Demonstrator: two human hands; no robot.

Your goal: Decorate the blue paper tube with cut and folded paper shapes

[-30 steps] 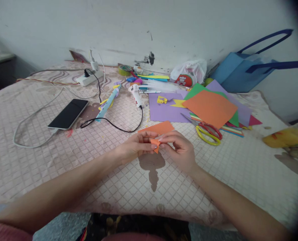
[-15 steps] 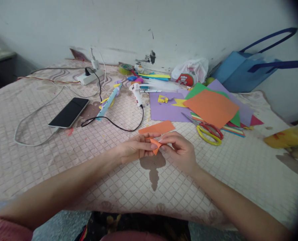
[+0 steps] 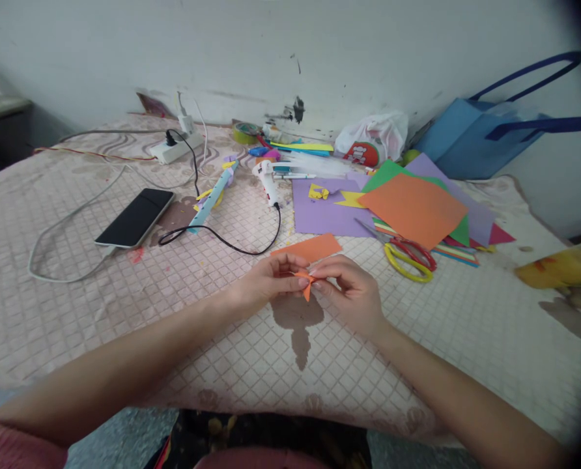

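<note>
A small folded piece of orange paper (image 3: pixel 307 286) is pinched between both hands above the near middle of the table. My left hand (image 3: pixel 271 280) grips its left side with thumb and fingers. On its right side, the thumb and fingertips of my right hand (image 3: pixel 349 286) close on the paper. Part of the folded piece is hidden by the fingers. Just beyond the hands lies a flat orange paper strip (image 3: pixel 310 247). Scissors (image 3: pixel 408 257) with yellow and red handles rest to the right of my right hand.
A white glue gun (image 3: pixel 267 182) with a black cable stands beyond the hands. Left are a phone (image 3: pixel 135 218), a light blue strip (image 3: pixel 213 197) and a power strip (image 3: pixel 176 150). Coloured sheets (image 3: pixel 415 208), a plastic bag (image 3: pixel 372 140) and a blue bag (image 3: pixel 471 137) are at the right.
The small orange piece has turned and shows a narrower shape. The fingers of my left hand have shifted around it, while my right hand has hardly moved.
</note>
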